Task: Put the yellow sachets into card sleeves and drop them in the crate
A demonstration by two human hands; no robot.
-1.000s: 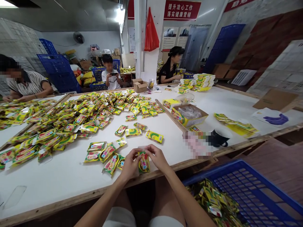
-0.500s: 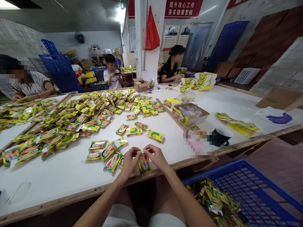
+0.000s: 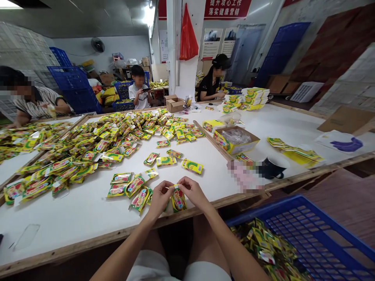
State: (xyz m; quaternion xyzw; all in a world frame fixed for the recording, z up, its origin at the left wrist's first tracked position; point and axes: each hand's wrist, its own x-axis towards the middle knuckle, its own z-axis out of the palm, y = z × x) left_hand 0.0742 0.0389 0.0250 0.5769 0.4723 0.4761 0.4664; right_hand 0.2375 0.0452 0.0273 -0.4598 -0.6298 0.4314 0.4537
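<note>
Both my hands pinch the top edge of one small yellow and green snack packet near the front edge of the white table. My left hand grips its top left corner, my right hand its top right. The packet hangs upright between them. Just left of my left hand lie a few similar packets. A large heap of the same packets covers the table's middle and left.
A blue plastic crate with several packets stands at my lower right. An open cardboard box and a wooden slat sit mid-table. A black cup is near the edge. Three other people sit at the far side.
My hands and the packet stay in nearly the same place; the fingers have drawn closer together along its top edge. The person at far left has raised a hand.
</note>
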